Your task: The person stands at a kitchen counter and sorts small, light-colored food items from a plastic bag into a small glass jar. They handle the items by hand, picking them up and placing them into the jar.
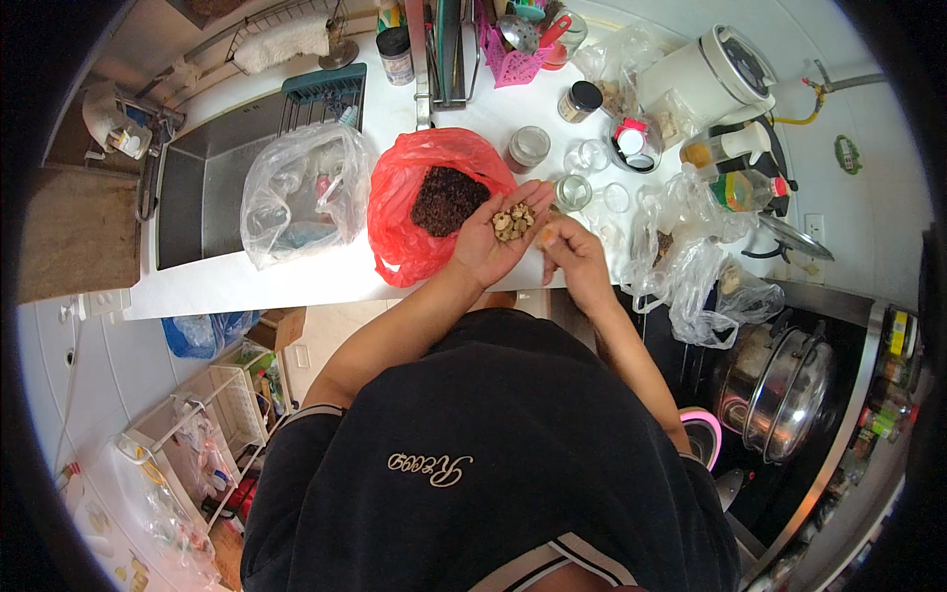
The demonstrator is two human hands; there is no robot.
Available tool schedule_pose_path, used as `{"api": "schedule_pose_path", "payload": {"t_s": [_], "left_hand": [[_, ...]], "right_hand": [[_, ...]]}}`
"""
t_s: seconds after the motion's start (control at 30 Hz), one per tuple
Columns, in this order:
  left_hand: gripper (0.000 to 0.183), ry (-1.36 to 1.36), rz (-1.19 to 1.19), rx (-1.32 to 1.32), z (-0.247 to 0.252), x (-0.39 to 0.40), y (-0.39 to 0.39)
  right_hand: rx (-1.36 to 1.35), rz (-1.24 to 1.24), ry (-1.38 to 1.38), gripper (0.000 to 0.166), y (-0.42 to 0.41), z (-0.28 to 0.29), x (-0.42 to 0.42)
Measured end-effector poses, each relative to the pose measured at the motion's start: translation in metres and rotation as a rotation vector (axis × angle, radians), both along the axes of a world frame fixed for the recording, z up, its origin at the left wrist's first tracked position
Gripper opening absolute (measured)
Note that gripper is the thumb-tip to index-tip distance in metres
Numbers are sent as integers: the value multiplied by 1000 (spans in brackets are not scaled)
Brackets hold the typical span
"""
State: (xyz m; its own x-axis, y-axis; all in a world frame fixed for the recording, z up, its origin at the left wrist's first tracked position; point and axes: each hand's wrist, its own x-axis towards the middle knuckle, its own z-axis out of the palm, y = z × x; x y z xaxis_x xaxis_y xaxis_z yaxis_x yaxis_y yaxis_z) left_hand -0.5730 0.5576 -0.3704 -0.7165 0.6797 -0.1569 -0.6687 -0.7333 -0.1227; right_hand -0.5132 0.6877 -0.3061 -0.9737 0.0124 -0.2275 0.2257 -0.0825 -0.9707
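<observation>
My left hand [488, 248] lies palm up with a small heap of tan and brown dried pieces [513, 222] in it. Close on its right, my right hand [575, 255] has its fingers bent and thumb near the forefinger; a small orange spot shows by the fingertips, and whether anything is pinched there is unclear. Left of my left hand, a red plastic bag [403, 177] stands rolled down around dark, crumbly dried matter [447, 200]. Just beyond my hands are an uncovered glass jar [573, 193] and a jar with contents [528, 148].
At the left, a clear plastic bag [296, 200] overlaps the sink [214, 192]. Clear bags [677, 251], an oil bottle [743, 191] and a white electric appliance [699, 78] crowd the right side. A steel steamer pot [777, 392] stands on the hob. Black-lidded jars [580, 102] stand farther back.
</observation>
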Motion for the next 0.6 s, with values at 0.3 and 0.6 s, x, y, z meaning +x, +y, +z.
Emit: {"api": "schedule_pose_path", "payload": {"t_s": [0.3, 0.6], "left_hand": [[46, -36, 10, -36, 6, -2, -7], [47, -32, 136, -52, 22, -6, -47]], "right_hand": [[93, -92, -153, 20, 42, -28, 9], [226, -27, -67, 17, 29, -13, -9]]}}
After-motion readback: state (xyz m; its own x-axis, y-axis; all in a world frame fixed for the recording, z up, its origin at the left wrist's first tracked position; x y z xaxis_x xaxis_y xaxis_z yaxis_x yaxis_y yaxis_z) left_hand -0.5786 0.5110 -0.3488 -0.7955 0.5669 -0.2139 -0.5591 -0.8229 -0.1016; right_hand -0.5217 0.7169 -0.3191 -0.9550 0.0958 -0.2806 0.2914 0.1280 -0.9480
